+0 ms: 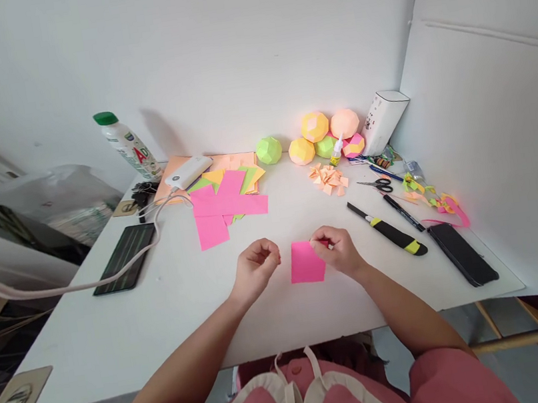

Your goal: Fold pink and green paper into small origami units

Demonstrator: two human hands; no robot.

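Note:
A pink square of paper [305, 263] lies near the front middle of the white table [178, 309]. My right hand [337, 250] pinches its upper right corner, fingers closed on the paper. My left hand [254, 265] hovers just left of the sheet, fingers curled together, apart from the paper, with nothing visible in it. Further back lies a loose pile of pink, yellow and orange paper squares [228, 197].
Paper balls [322, 134] sit at the back beside a white box [383, 120]. Small orange folded pieces [329, 178], scissors [376, 184], a utility knife [388, 229], a pen [403, 212] and a phone [462, 253] lie right. A bottle [128, 145], power bank [188, 172] and dark tablet [124, 257] lie left.

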